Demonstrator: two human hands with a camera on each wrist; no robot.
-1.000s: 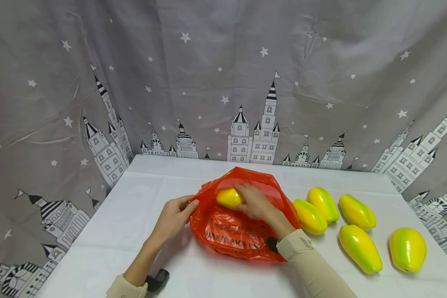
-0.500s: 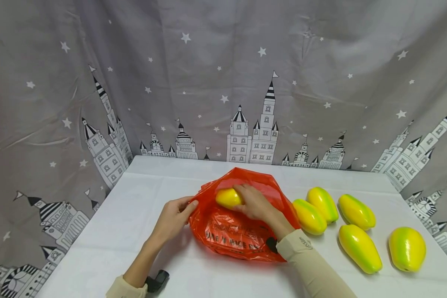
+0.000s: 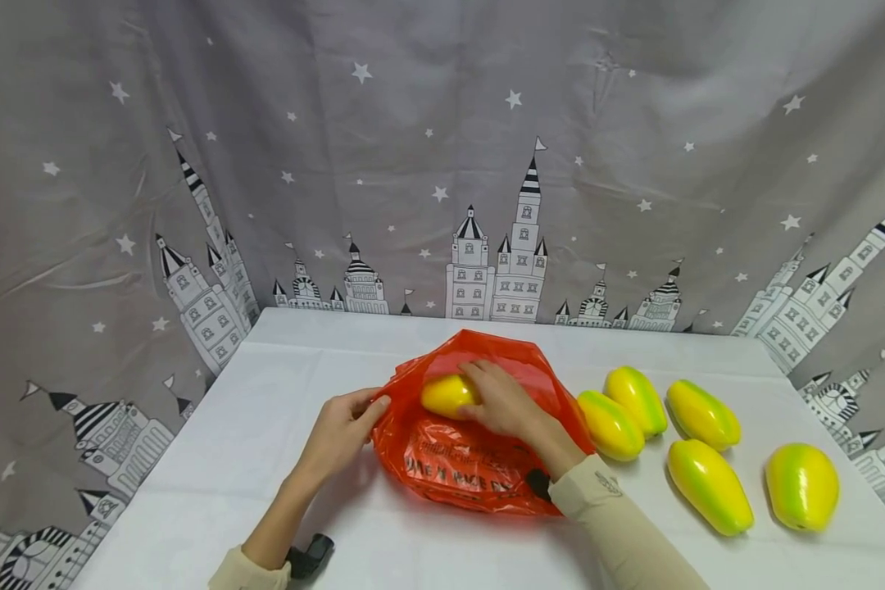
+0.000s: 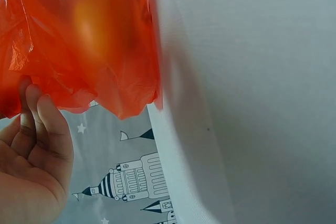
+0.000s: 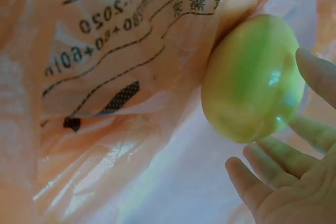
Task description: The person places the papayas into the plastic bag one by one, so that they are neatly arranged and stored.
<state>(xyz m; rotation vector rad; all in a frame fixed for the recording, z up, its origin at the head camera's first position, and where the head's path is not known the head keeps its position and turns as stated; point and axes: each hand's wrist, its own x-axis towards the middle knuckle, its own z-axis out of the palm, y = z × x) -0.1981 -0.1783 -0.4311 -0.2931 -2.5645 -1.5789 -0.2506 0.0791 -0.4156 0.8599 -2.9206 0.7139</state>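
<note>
A red plastic bag (image 3: 457, 471) lies on the table with its mouth spread toward me. My left hand (image 3: 342, 433) pinches the left edge of its rim between thumb and fingers. In the left wrist view three fingers of that hand (image 4: 44, 145) stand behind the thin red film. Inside the bag rests a glossy yellow papaya (image 3: 446, 397) with a green stripe. My right hand (image 3: 501, 403) reaches in at its right side. The right wrist view shows the fingers spread and fairly straight, thumb and fingertips right at the papaya's (image 5: 252, 82) surface.
Several more yellow-green papayas, among them a front one (image 3: 710, 487) and a far-right one (image 3: 802, 487), lie on the white table (image 3: 214, 483) right of the bag. A grey curtain (image 3: 406, 106) printed with castles stands behind and at both sides.
The papaya has shifted slightly left from the right palm, and more of it shows. My left hand keeps its place on the rim; the whole view has drifted a little.
</note>
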